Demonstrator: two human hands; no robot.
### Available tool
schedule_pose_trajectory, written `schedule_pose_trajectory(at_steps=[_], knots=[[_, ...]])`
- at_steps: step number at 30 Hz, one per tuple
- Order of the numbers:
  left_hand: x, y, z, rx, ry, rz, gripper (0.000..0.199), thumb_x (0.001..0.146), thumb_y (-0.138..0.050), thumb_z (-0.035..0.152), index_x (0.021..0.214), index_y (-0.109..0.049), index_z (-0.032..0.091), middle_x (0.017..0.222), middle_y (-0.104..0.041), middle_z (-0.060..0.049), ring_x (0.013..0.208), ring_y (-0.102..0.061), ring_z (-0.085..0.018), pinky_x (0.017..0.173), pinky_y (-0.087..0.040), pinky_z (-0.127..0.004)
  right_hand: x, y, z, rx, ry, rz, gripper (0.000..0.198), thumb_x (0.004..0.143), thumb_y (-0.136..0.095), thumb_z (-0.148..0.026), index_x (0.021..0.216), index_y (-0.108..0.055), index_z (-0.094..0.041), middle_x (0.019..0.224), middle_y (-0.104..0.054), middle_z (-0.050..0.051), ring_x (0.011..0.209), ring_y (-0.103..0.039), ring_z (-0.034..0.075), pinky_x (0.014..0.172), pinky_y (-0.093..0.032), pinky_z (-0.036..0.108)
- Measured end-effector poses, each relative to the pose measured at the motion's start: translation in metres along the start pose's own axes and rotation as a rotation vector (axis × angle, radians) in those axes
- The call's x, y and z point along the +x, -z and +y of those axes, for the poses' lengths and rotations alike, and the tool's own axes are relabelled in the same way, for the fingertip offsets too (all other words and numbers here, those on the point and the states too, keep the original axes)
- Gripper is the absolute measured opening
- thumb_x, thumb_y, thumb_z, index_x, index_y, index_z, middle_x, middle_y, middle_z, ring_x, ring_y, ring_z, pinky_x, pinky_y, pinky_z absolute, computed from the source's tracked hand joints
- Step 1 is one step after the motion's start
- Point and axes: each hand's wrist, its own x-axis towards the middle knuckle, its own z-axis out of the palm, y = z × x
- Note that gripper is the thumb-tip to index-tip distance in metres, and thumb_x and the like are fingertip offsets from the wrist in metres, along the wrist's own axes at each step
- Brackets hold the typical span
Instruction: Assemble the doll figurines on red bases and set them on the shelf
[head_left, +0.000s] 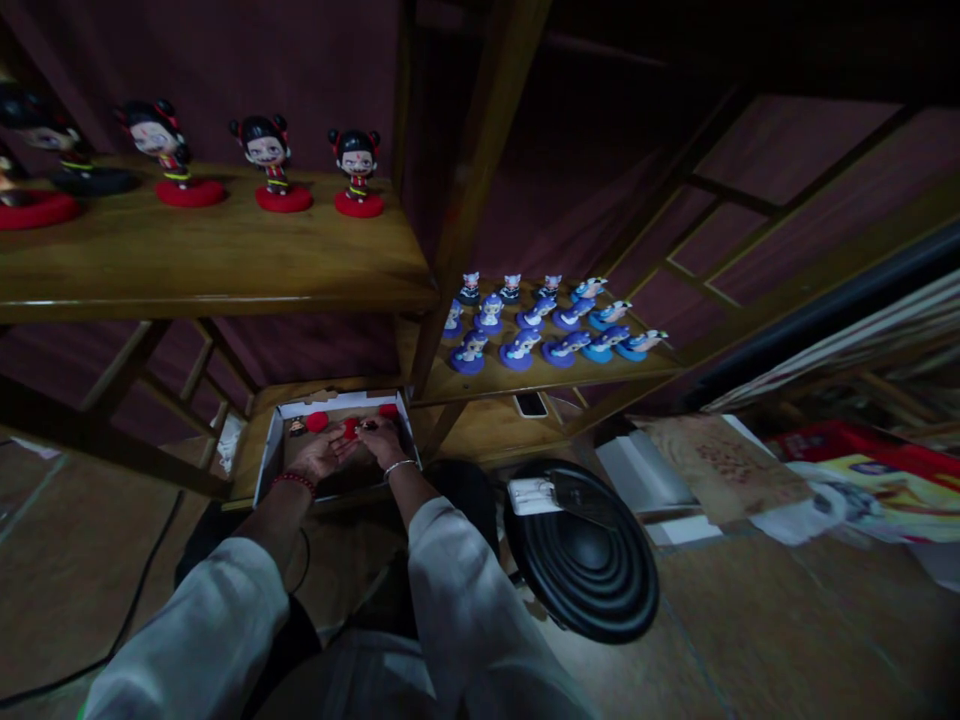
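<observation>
Head view, dim light. I read the handled piece as a small figure (367,427), dark on top with a lighter patch below; its finer detail is too small and shadowed for me to make out. It is above the shallow white-walled box (341,402), at the fingertips of the right hand (382,443). Right grip: narrow, pinched on that figure. Left hand (324,456): palm turned up, fingers partly curled beside a bright red disc (350,429); I cannot tell whether its grip holds the disc. The figure and disc are close together; contact unclear.

Counts, in the box: one other figure (297,426), dark-haired, near the left wall, and a second red disc (317,421) just beside it. One more red piece (388,411) shows near the far right corner, outline partly hidden.

Upper shelf (225,260): five dark-haired figurines, the leftmost cut by the frame edge; four bases red, one black.

Right-hand shelf (495,384): I count fourteen figurines in rows of four, five and five, back to front. Three in the back row are dark-bodied with pale heads; the others are purple or blue.

Below that shelf: one phone (531,404).
</observation>
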Motion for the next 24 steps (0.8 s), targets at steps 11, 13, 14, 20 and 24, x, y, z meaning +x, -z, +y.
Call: schedule_pose_trajectory(at_steps=[11,13,14,20,24], knots=[[0.000,-0.003,0.001,0.014,0.036,0.036,0.009,0.082,-0.050,0.011,0.075,-0.056,0.013,0.070,-0.062,-0.006,0.070,-0.064,-0.014,0.069,-0.054,-0.026,-0.006,0.004,-0.020,-0.264,-0.081,-0.022,0.019,0.072,-0.061,-0.027,0.090,-0.063,-0.022,0.094,-0.066,0.002,0.089,-0.060,0.015,0.076,-0.046,0.022],[0.001,-0.003,0.000,0.003,0.039,0.034,0.009,0.081,-0.051,0.011,0.074,-0.056,0.013,0.071,-0.062,-0.006,0.071,-0.064,-0.014,0.070,-0.054,-0.027,-0.005,0.004,-0.019,-0.260,-0.080,-0.012,0.020,0.072,-0.061,-0.026,0.091,-0.063,-0.021,0.097,-0.065,0.003,0.090,-0.060,0.014,0.078,-0.045,0.022],[0.002,-0.003,0.000,-0.003,0.039,0.035,0.009,0.081,-0.051,0.011,0.074,-0.056,0.014,0.071,-0.062,-0.007,0.071,-0.064,-0.015,0.070,-0.054,-0.027,-0.004,0.004,-0.018,-0.257,-0.076,-0.011,0.020,0.072,-0.060,-0.026,0.091,-0.063,-0.021,0.098,-0.065,0.003,0.090,-0.060,0.014,0.078,-0.045,0.021],[0.006,0.000,-0.001,-0.033,0.036,0.022,0.007,0.080,-0.053,0.011,0.075,-0.056,0.014,0.071,-0.062,-0.006,0.068,-0.064,-0.014,0.069,-0.054,-0.028,-0.001,0.003,-0.015,-0.229,-0.061,-0.030,0.021,0.072,-0.060,-0.026,0.091,-0.063,-0.018,0.094,-0.066,0.004,0.085,-0.061,0.014,0.076,-0.046,0.022],[0.004,0.000,0.000,-0.034,0.036,0.014,0.010,0.081,-0.051,0.012,0.072,-0.055,0.014,0.068,-0.062,-0.006,0.066,-0.064,-0.014,0.069,-0.054,-0.028,-0.001,0.002,-0.013,-0.194,-0.068,-0.039,0.021,0.072,-0.060,-0.025,0.091,-0.063,-0.018,0.090,-0.067,0.004,0.081,-0.061,0.013,0.072,-0.047,0.021]])
